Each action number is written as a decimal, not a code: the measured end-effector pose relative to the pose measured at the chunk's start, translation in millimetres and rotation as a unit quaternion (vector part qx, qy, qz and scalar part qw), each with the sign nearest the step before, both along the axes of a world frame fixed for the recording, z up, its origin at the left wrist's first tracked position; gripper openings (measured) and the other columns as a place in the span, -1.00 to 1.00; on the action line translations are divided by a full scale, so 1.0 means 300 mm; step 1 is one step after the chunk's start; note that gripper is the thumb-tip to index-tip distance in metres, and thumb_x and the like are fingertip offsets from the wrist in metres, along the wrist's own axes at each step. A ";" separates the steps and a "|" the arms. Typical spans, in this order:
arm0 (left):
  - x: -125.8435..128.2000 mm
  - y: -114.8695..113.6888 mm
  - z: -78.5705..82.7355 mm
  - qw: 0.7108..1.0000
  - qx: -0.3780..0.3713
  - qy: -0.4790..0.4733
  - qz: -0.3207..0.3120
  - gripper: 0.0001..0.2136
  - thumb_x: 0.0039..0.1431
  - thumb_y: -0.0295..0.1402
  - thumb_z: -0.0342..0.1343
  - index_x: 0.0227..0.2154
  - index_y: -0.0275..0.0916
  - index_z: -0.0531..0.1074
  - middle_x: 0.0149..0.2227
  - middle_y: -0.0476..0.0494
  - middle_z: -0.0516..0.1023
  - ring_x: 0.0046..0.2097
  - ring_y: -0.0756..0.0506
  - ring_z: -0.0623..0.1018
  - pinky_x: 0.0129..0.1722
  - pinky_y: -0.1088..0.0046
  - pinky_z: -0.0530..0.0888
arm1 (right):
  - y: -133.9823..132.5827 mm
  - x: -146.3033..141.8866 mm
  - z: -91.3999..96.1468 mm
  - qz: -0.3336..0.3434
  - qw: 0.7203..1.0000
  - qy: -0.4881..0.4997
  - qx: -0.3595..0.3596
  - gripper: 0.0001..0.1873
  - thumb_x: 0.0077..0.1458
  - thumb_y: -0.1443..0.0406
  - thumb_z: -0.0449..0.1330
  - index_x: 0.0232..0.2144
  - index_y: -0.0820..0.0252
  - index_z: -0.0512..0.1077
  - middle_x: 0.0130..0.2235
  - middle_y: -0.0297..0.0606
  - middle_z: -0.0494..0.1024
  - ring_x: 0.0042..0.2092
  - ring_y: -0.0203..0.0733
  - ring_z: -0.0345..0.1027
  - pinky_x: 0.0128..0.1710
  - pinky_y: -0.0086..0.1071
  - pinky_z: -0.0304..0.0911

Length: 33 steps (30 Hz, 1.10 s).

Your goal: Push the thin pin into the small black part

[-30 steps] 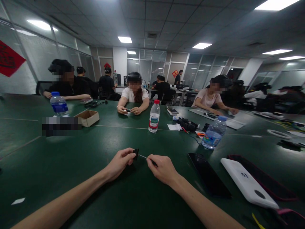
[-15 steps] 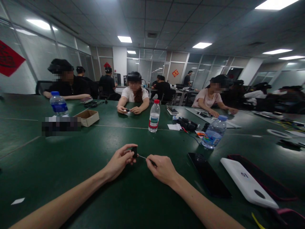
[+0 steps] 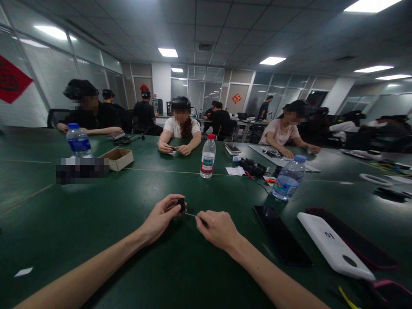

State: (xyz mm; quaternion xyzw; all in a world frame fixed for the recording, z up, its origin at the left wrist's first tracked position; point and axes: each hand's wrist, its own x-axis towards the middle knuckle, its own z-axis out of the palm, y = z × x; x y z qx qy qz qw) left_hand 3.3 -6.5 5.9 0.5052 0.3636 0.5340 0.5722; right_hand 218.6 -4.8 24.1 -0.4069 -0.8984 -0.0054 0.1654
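My left hand [image 3: 161, 216] pinches a small black blocky part [image 3: 182, 204] between thumb and fingertips, just above the dark green felt-covered table [image 3: 96, 223]. My right hand [image 3: 216, 227] is closed around the dark handle of a thin metal-shafted tool [image 3: 192, 215], whose slim shaft runs leftward to the black part; the tip appears to meet it, though it is too small to tell how. Both hands sit close together near the middle of the table in front of me, forearms resting on the felt.

To my right lies a flat black phone-like slab [image 3: 281, 235], beside it a long white rectangular device marked with a number [image 3: 334, 246], which rests against a dark case with a reddish edge [image 3: 357, 240]. Farther off stand a clear plastic water bottle with a red cap [image 3: 207, 157] and a clear bottle with a blue cap and colourful label [image 3: 289, 179], with a black bundle of gear and cables [image 3: 254, 167] between them. On the left are an open brown cardboard box [image 3: 119, 159] and another blue-capped bottle [image 3: 78, 141]. Other people sit across the table, their own hands busy with small items, well apart from mine
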 end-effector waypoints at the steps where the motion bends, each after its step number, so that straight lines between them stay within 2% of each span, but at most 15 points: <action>1: 0.000 0.001 0.000 1.000 0.002 0.005 0.004 -0.66 0.07 -0.25 0.22 -0.08 -0.18 0.41 -0.13 -0.20 0.50 -0.10 -0.13 0.46 -0.16 0.39 0.36 | -0.001 -0.001 -0.001 -0.006 1.000 -0.003 0.005 -0.67 0.28 0.21 -0.08 -0.33 0.19 0.44 -0.46 -0.32 0.44 -0.51 -0.40 0.20 -0.50 -0.50 0.00; 6: 0.002 -0.003 0.003 1.000 -0.004 0.007 0.012 -0.59 0.05 -0.23 0.23 -0.03 -0.16 0.37 -0.19 -0.16 0.49 -0.21 -0.09 0.47 -0.23 0.42 0.37 | -0.002 0.000 -0.004 -0.025 1.000 -0.007 0.006 -0.66 0.28 0.20 -0.08 -0.36 0.20 0.42 -0.50 -0.34 0.42 -0.54 -0.41 0.15 -0.51 -0.49 -0.04; 17: -0.005 0.003 -0.008 1.000 0.012 0.015 -0.001 -0.71 0.07 -0.29 0.22 -0.15 -0.22 0.36 -0.23 -0.14 0.49 -0.19 -0.08 0.48 -0.11 0.33 0.39 | -0.008 0.001 0.007 -0.016 1.000 -0.010 -0.021 -0.64 0.30 0.19 -0.12 -0.34 0.21 0.40 -0.48 -0.32 0.42 -0.54 -0.41 0.17 -0.53 -0.51 -0.03; 24: -0.011 0.015 -0.028 1.000 0.023 0.022 -0.001 -0.74 0.06 -0.32 0.23 -0.20 -0.20 0.32 -0.28 -0.06 0.47 -0.26 -0.03 0.47 -0.20 0.39 0.39 | -0.014 -0.001 0.017 -0.032 0.999 -0.037 -0.020 -0.63 0.31 0.18 -0.15 -0.30 0.20 0.40 -0.42 -0.29 0.46 -0.52 -0.38 0.22 -0.52 -0.51 0.01; 33: -0.004 0.023 -0.031 1.000 0.009 0.008 0.010 -0.70 0.04 -0.26 0.25 -0.22 -0.18 0.30 -0.31 -0.04 0.46 -0.31 -0.02 0.48 -0.25 0.41 0.41 | -0.014 0.000 -0.001 -0.042 0.999 0.014 -0.031 -0.60 0.33 0.15 -0.18 -0.28 0.18 0.40 -0.42 -0.31 0.46 -0.49 -0.37 0.25 -0.51 -0.51 0.04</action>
